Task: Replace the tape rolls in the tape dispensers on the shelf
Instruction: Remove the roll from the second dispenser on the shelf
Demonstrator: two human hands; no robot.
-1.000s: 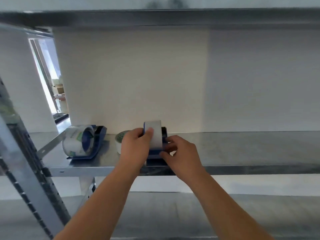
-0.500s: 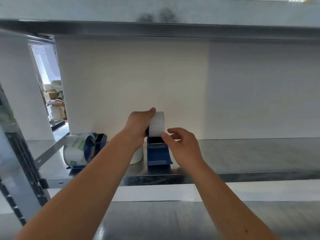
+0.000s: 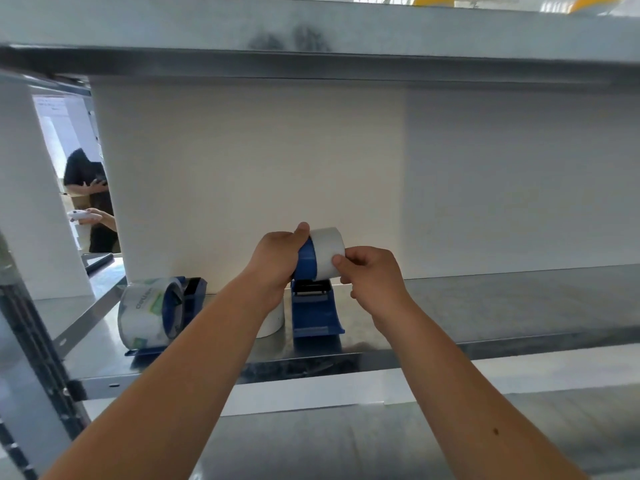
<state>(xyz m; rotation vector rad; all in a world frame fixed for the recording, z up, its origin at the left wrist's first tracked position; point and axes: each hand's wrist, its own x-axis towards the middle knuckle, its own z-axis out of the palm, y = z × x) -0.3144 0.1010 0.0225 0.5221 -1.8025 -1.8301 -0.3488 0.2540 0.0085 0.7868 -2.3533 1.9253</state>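
Observation:
A white tape roll (image 3: 327,252) on a blue core wheel (image 3: 306,261) is held in the air just above a blue tape dispenser (image 3: 315,313) that stands on the metal shelf (image 3: 485,306). My left hand (image 3: 277,259) grips the blue wheel side. My right hand (image 3: 372,278) pinches the white roll from the right. A second blue dispenser (image 3: 188,299) carrying a clear printed tape roll (image 3: 147,311) lies at the left of the shelf. Another white roll (image 3: 273,320) stands on the shelf, partly hidden behind my left forearm.
A shelf board (image 3: 311,26) hangs close overhead, and a white wall closes the back. A slotted metal upright (image 3: 31,341) stands at the left. Through the gap on the left a person in dark clothes (image 3: 86,188) stands. A lower shelf (image 3: 346,441) lies beneath.
The white roll has come up out of the middle dispenser, lifted by both hands, and its blue wheel now shows. The view has tilted upward.

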